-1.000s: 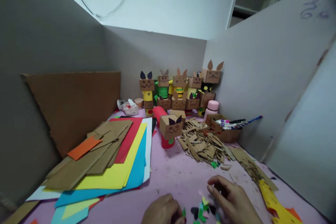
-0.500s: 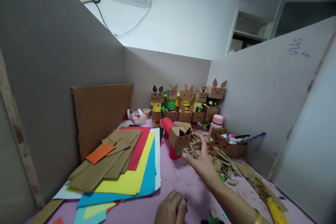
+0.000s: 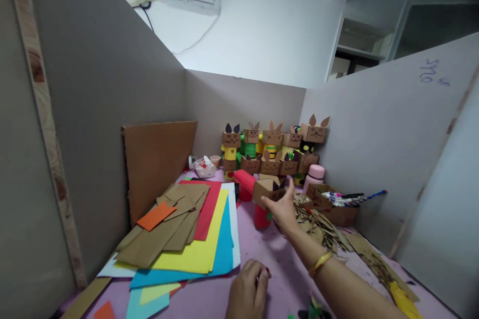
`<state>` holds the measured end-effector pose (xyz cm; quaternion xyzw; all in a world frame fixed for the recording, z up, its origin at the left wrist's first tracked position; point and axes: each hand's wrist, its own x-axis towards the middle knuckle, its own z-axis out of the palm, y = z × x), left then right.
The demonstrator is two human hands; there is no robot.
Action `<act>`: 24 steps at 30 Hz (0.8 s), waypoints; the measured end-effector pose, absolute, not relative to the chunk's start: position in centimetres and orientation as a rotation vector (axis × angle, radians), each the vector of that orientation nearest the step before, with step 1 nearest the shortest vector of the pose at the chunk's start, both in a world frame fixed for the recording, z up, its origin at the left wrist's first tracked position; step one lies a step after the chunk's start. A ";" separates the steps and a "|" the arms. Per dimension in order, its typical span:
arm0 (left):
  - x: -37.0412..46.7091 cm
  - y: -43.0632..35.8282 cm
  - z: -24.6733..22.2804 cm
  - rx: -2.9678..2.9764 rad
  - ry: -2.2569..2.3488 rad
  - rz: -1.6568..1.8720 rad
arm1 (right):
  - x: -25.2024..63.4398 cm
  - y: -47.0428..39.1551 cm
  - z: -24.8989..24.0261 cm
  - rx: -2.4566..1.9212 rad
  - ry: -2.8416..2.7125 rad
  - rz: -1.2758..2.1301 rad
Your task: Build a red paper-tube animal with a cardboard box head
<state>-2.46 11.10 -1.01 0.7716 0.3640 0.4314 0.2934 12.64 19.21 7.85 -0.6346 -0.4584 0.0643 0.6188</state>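
Observation:
In the middle of the table stands a cardboard animal figure with a box head [image 3: 264, 189], dark pointed ears and red tube parts [image 3: 262, 218]. My right hand [image 3: 281, 208] reaches across to it, thumb and fingers spanning the front of the box head and covering most of its drawn face. Closer to me, my left hand [image 3: 249, 290] rests on the table with its fingers curled in, and nothing shows in it.
Left lie stacked coloured papers [image 3: 220, 239] and brown cardboard pieces [image 3: 179, 224]. Several finished figures [image 3: 271, 152] stand at the back. Right are cardboard scraps [image 3: 318, 224], a pink bottle [image 3: 314, 174] and a box of pens [image 3: 337, 212]. Grey partitions [image 3: 243, 94] surround the table.
My right hand has moved forward from just beside the figure onto its box head. My left hand stays curled on the table. The view has shifted slightly.

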 end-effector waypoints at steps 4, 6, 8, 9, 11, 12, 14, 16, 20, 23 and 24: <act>-3.0 10.9 0.2 1.926 0.980 1.244 | 16.5 16.2 9.0 -1.372 -1.108 0.317; -3.5 10.9 1.0 1.787 1.030 1.351 | 18.5 14.0 9.4 -1.280 -1.138 0.465; -3.9 11.0 1.7 1.650 1.125 1.452 | 20.1 11.8 9.5 -1.135 -1.105 0.667; -4.1 11.1 2.0 1.591 1.168 1.500 | 20.7 10.8 9.5 -1.089 -1.089 0.742; -4.3 11.3 2.2 1.489 1.226 1.560 | 21.7 9.0 9.3 -1.065 -1.075 0.830; -4.3 11.4 2.2 1.450 1.233 1.572 | 22.0 8.3 9.0 -1.069 -1.084 0.862; -4.3 11.5 2.1 1.411 1.213 1.550 | 22.5 7.4 8.5 -1.060 -1.101 0.928; -4.2 11.5 2.0 1.427 1.177 1.492 | 23.1 7.0 7.9 -1.028 -1.104 0.992; -4.2 11.5 1.8 1.517 1.156 1.384 | 23.9 7.2 7.2 -1.001 -1.075 1.080; -4.3 11.7 1.6 1.564 1.138 1.370 | 23.9 7.7 7.3 -0.985 -1.046 1.071; -4.4 11.8 1.5 1.574 1.138 1.388 | 23.8 8.0 7.4 -0.972 -1.045 1.058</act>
